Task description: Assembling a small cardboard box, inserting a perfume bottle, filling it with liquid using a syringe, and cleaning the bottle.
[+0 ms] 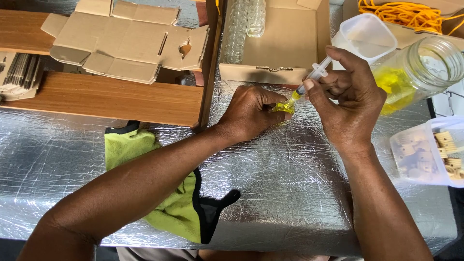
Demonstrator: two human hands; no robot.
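Note:
My left hand (249, 113) rests on the silver foil-covered table (290, 183), fingers curled around a small glass bottle (285, 108) with yellow liquid in it. My right hand (345, 99) grips a clear plastic syringe (309, 79) holding yellow liquid, thumb side up. The syringe slants down to the left, its tip at the little bottle's mouth. Most of the bottle is hidden by my left fingers.
A large glass jar (418, 70) of yellow liquid lies tilted at right, beside a clear plastic tub (367, 34). A clear box of tan caps (435, 152) sits at far right. A cardboard box (290, 43) with small bottles, flat cardboard blanks (125, 41) and a green cloth (164, 193) surround.

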